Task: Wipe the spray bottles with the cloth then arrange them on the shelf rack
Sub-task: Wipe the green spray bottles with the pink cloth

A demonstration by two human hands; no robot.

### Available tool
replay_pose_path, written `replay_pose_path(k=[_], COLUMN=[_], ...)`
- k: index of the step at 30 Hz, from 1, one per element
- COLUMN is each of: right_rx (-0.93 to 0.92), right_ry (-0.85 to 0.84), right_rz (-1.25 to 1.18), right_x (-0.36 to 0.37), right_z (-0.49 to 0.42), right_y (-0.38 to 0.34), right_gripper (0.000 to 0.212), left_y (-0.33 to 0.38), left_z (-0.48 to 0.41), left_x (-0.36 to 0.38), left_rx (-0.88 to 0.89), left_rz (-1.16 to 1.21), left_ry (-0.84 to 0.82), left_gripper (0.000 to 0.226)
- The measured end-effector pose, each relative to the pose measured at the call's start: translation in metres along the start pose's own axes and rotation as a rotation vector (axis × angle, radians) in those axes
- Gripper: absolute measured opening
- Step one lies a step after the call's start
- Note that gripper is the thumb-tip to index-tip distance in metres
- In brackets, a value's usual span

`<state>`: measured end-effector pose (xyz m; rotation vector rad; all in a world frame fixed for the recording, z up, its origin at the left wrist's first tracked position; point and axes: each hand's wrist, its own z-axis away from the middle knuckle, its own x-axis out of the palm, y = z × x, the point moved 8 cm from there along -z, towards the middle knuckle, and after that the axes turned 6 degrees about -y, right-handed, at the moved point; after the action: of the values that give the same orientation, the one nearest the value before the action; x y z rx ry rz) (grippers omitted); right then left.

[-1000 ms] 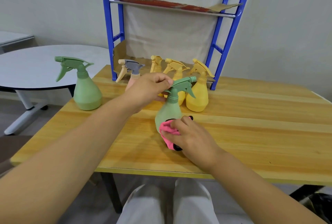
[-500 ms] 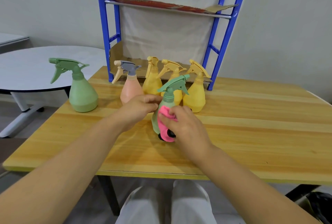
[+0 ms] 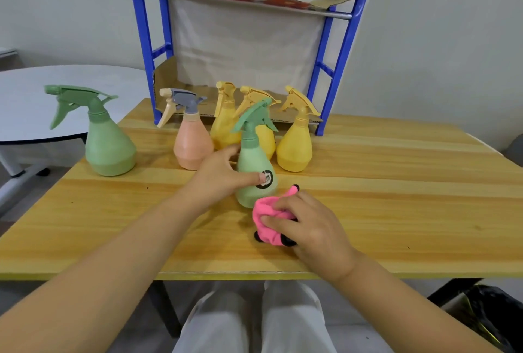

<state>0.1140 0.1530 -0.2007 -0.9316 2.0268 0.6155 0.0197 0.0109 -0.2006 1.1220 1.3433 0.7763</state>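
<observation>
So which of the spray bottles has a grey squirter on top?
The peach-pink plastic spray bottle: its trigger head is grey, while every other bottle's head matches its body.

Upright pale-green spray bottle (image 3: 252,161) in grip of left hand (image 3: 221,175); bunched pink cloth (image 3: 267,225) just beside that grip, in right hand (image 3: 314,229).

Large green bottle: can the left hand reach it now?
Probably yes: only bare table separates the left hand from the large green bottle, once it releases the small green bottle.
</observation>
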Motion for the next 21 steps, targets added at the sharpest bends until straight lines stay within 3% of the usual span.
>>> replay_pose_path(k=[3, 8, 12, 17, 21], right_rx=[-0.056, 0.008, 0.109, 0.279, 0.41], right_ry=[0.119, 0.274, 0.321, 0.428, 0.493], right_rz=[0.048, 0.055, -0.07, -0.385, -0.676], right_x=[-0.011, -0.023, -0.03, -0.035, -0.034], right_z=[0.0, 0.002, 0.003, 0.012, 0.014], right_y=[-0.01, -0.007, 0.006, 0.031, 0.046], right_gripper=[0.013, 0.014, 0.014, 0.021, 0.041], left_y=[0.003, 0.013, 0.012, 0.01, 0.013], left_z=[0.001, 0.005, 0.009, 0.012, 0.014], left_x=[0.004, 0.012, 0.013, 0.016, 0.019], left_rx=[-0.052, -0.069, -0.089, -0.094, -0.082], left_rz=[0.266, 0.318, 0.352, 0.459, 0.566], left_ry=[-0.006, -0.055, -0.091, -0.132, -0.174], left_gripper=[0.037, 0.022, 0.03, 0.041, 0.043])
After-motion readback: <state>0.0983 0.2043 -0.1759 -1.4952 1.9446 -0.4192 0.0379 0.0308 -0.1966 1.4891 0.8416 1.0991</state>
